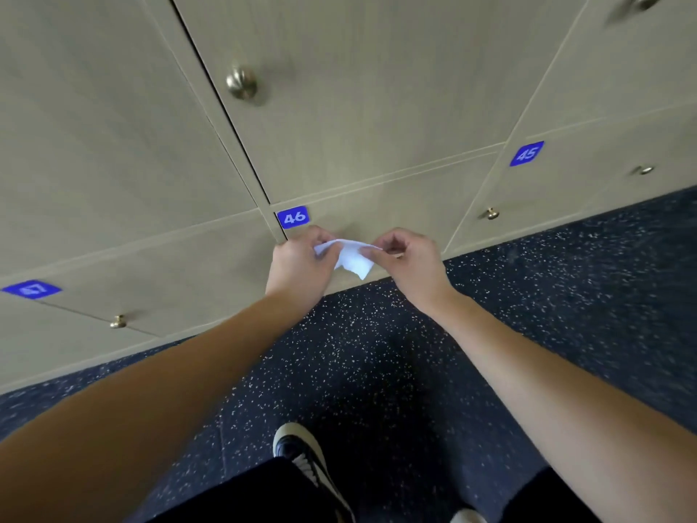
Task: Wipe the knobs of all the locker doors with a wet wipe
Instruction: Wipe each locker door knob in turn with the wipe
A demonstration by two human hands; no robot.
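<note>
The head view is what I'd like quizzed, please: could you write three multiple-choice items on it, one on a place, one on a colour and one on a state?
1. Where is the wet wipe?
A. On the floor
B. Between both hands, in front of the door labelled 46
C. Draped over a knob

2. What colour are the number labels on the locker doors?
A. Blue
B. Red
C. Green

3. What is the state of the wipe?
A. Still sealed in a packet
B. Pressed against a knob
C. Pinched by the left hand and right hand, touching no knob

Answers:
1 B: the wipe hangs between the hands just below label 46.
2 A: labels 45, 46 and 47 are all blue with pale digits.
3 C: fingers of both hands grip its edges, and the visible knobs, such as the large one above, stand apart from it.
</note>
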